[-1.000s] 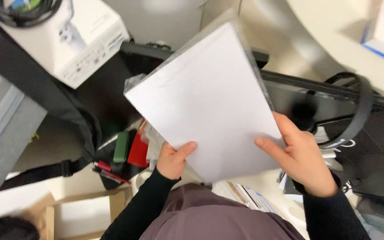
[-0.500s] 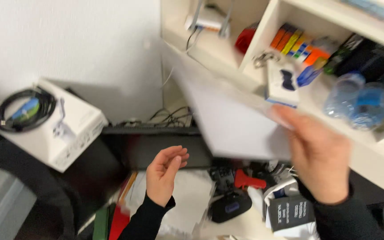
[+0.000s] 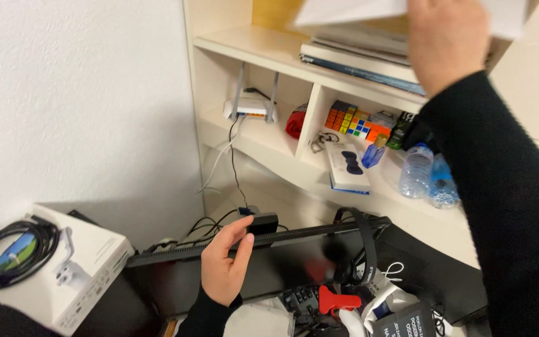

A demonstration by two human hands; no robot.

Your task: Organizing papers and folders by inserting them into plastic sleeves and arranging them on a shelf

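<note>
The right hand (image 3: 447, 40) grips a sheaf of white paper (image 3: 350, 11) at the top edge of view, above the stacked books (image 3: 363, 53) on the upper shelf (image 3: 251, 43). The sheaf lies nearly flat, its long axis running left to right. Half a second ago it hung lower, tilted before the shelves; now it is raised. The left hand (image 3: 224, 262) hovers open and empty, fingers loosely curled, just before the dark monitor (image 3: 269, 262).

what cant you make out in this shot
Head view only:
- White sheets: cut off by the top edge.
- Right hand: motion-blurred, its grip on the sheets unclear.
- Stacked books: partly hidden behind the sheets and hand.
- Left hand: open, holding nothing.
</note>
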